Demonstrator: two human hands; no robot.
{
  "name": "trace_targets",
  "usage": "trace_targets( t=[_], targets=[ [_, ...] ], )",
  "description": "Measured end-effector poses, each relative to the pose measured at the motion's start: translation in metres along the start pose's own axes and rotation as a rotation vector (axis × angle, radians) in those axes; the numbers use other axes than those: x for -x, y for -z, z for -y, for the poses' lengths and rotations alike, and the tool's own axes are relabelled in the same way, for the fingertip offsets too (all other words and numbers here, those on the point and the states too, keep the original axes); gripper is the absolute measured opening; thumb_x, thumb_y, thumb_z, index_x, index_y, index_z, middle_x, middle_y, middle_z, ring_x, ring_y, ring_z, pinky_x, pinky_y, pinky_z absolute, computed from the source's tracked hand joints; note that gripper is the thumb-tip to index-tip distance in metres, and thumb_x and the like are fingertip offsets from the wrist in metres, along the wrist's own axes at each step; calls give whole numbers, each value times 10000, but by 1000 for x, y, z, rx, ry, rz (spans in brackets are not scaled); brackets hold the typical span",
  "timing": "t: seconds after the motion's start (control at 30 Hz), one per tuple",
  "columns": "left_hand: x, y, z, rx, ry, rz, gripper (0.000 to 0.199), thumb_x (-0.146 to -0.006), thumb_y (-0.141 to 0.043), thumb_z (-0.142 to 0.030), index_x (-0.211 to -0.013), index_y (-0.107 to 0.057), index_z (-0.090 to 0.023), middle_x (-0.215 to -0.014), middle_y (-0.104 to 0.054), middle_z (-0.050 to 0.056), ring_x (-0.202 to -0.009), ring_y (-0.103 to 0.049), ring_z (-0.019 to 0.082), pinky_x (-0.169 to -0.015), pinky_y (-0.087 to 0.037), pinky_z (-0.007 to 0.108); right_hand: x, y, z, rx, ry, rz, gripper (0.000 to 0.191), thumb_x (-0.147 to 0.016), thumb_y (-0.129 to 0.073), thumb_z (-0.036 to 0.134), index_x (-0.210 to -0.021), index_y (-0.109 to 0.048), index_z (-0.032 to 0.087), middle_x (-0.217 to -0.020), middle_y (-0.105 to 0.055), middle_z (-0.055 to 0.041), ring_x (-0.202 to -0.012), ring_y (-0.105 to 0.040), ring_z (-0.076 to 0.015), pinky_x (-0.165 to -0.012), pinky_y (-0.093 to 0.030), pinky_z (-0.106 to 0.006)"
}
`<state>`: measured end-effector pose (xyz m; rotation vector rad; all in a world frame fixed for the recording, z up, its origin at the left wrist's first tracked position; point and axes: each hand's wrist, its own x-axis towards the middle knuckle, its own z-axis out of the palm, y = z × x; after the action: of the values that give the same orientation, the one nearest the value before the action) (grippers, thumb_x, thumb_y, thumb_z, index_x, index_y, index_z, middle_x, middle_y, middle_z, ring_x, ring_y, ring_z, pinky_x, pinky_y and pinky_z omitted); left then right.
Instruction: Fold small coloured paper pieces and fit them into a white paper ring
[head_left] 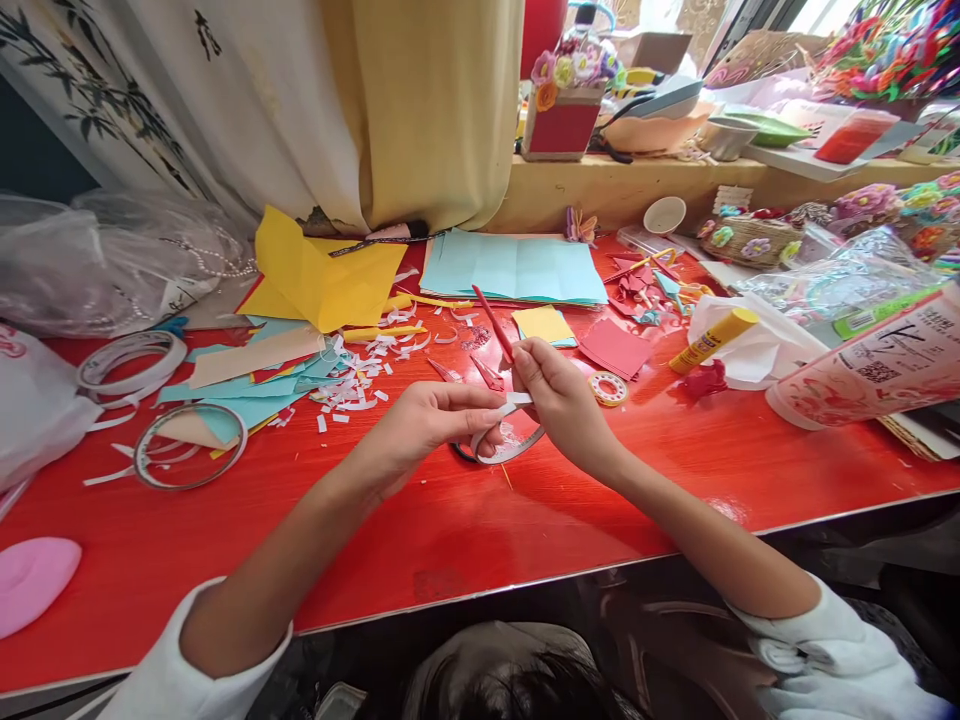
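The left grip (450,412) is closed in a fingertip pinch at a white tape strip (519,398); the right grip (559,390) is closed around the lower part of a slim red stick (491,318), its tip pointing up toward the far edge. Both hands meet above the middle of the counter (375,560), with a tape ring (495,459) hanging just below them. Exactly which fingers bear the ring is hidden.

The stick looks like rolled paper: probably very light, fairly stiff along its length but easily crushed or creased by a hard squeeze. Its thicker lower part seems the better hold; the thin tip would likely bend. The strip should be limp and tacky, apt to curl or cling to skin, so best taken by its very end. The ring seems light and firm enough to hold by its rim.

Beneath the left fingers, toward the near edge, a dark handle (462,453) shows in part. Farther out, a yellow square (544,323) and red squares (616,348) lie toward the far edge, with a small spool (607,389) just beside the right wrist. White scraps (352,380) spread toward the left end. Blue sheets (517,262) lie along the far edge, and a glue stick (714,340) leans toward the right end.
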<state>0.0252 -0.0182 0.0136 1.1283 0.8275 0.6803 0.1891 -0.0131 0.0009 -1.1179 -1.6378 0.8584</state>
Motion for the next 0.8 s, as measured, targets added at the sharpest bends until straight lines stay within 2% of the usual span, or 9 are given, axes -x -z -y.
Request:
trace_targets(
  t=[0.17,0.3,0.4,0.47,0.57,0.7,0.8],
  targets=[
    [2,-1,-1,-99,7,52,176,-709,-641,-310,-754,-645,-140,-613,-601,20,-584,-551,123,-616,-451,275,5,0,4,159,89,12,220,-919,-325,345,-769,-401,203,-578,-374,41,-491,-337,-91,-480,-297,-229],
    [3,-2,-2,-136,-21,127,200,-735,-598,-330,-796,-649,-146,-659,-618,39,-642,-562,145,-645,-446,281,7,1,8,257,171,17,184,-919,-315,323,-813,-413,209,-554,-407,41,-463,-375,-93,-462,-305,-223],
    [4,-3,-4,-85,-38,219,209,-764,-527,-312,-792,-659,-151,-742,-660,72,-712,-595,179,-690,-439,302,8,4,10,321,241,83,139,-911,-325,297,-865,-430,218,-524,-443,47,-435,-427,-92,-447,-313,-213],
    [3,-4,-4,-36,-32,256,291,-792,-437,-338,-754,-659,-153,-725,-668,84,-718,-603,197,-704,-431,321,8,6,10,358,281,144,119,-901,-337,281,-883,-439,222,-498,-457,54,-415,-446,-94,-434,-309,-208],
    [3,-6,-1,-52,-25,237,359,-805,-404,-400,-698,-642,-155,-644,-655,74,-665,-586,186,-666,-414,310,10,6,6,369,329,211,99,-892,-339,243,-911,-434,223,-484,-493,56,-408,-475,-100,-426,-316,-205],
    [3,-8,1,-194,-49,193,290,-762,-556,-389,-612,-601,-145,-581,-617,38,-602,-541,138,-585,-367,257,12,4,4,283,343,288,108,-895,-317,197,-952,-404,226,-531,-576,43,-446,-536,-106,-454,-372,-208],
    [4,-9,2,-198,-46,190,281,-755,-574,-402,-646,-599,-143,-606,-621,35,-605,-542,129,-576,-362,247,12,2,5,308,337,242,84,-895,-332,215,-917,-413,213,-508,-553,46,-410,-509,-101,-421,-344,-204]
  ],
)
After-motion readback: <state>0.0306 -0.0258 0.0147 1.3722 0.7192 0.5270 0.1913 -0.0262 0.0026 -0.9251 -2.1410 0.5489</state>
